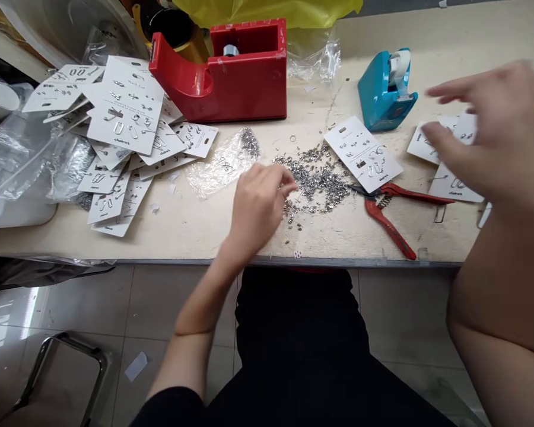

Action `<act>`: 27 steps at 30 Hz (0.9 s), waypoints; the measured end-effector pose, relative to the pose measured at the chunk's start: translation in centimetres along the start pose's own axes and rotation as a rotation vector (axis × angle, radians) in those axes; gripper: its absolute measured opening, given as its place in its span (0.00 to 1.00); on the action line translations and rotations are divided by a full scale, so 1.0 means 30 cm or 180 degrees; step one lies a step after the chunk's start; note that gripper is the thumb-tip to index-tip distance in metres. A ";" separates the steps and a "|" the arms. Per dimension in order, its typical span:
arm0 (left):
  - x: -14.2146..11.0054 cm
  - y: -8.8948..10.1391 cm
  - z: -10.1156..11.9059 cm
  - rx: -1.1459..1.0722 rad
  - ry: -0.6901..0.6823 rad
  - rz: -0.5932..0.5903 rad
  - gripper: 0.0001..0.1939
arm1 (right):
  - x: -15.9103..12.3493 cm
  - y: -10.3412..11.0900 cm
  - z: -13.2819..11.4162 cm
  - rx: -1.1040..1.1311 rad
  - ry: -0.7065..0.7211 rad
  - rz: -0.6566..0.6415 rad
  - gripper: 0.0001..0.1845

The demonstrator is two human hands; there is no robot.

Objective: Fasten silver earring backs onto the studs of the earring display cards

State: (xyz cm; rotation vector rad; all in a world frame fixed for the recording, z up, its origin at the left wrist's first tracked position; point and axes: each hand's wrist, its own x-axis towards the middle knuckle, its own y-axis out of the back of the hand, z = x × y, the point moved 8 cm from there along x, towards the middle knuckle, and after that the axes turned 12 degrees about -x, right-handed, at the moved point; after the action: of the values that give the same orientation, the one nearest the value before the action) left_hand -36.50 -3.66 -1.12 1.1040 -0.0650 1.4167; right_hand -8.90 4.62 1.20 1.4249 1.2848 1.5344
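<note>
While the left hand (258,198) curls at the bits (323,182) on the surface (196,237), hold unclear, and the right hand (502,127) hangs open, apparently empty, near cards (454,182), I'd pinch lightly.
</note>
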 end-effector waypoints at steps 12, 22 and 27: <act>0.165 -0.206 -0.302 0.0185 0.0894 -0.1506 0.09 | 0.068 -0.211 -0.451 0.0871 0.1026 -0.0787 0.07; 0.144 -0.207 -0.331 -0.0258 0.1147 -0.1532 0.07 | 0.038 -0.224 -0.395 0.0922 0.0685 -0.0683 0.08; 0.157 -0.149 -0.289 -0.0877 0.1276 -0.0987 0.06 | 0.035 -0.201 -0.402 0.1048 0.0684 -0.0546 0.06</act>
State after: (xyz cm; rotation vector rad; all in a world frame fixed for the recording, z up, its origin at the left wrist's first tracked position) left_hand -36.67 6.32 -5.33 0.5626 0.1861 1.2776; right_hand -21.68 4.78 -3.18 1.3270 1.8090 1.4370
